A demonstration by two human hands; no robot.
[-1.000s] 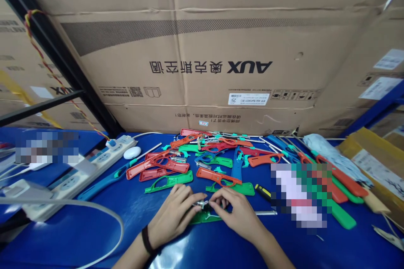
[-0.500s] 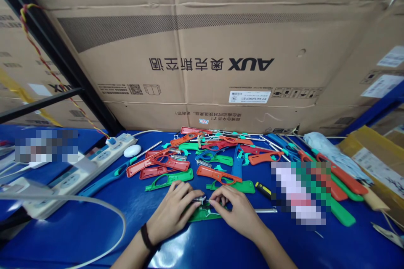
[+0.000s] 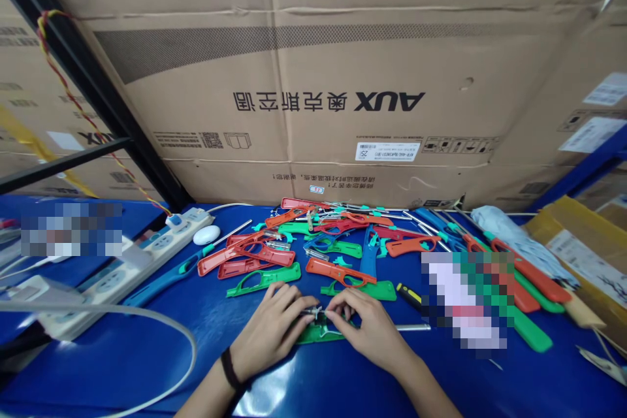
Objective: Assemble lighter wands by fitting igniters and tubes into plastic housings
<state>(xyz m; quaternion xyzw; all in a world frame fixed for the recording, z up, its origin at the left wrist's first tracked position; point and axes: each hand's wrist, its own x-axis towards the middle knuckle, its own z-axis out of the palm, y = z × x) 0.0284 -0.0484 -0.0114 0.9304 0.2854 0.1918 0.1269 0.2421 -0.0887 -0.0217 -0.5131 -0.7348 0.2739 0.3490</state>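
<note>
My left hand (image 3: 272,333) and my right hand (image 3: 365,326) meet at the near middle of the blue table (image 3: 147,366). Both pinch a small metal part (image 3: 313,313) between their fingertips. Just under the part lies a green plastic lighter shell (image 3: 318,334) with a metal tube (image 3: 414,327) sticking out to the right. A black band circles my left wrist.
Several red, green and blue lighter shells (image 3: 274,255) lie piled behind my hands. A small black-and-yellow screwdriver (image 3: 407,297) lies to the right. A white power strip (image 3: 147,251) and a grey cable (image 3: 186,353) run at the left. Large cardboard boxes (image 3: 318,78) wall the back.
My hands have shifted slightly forward over the green shell and stay pinched on the small part. Nothing else has moved.
</note>
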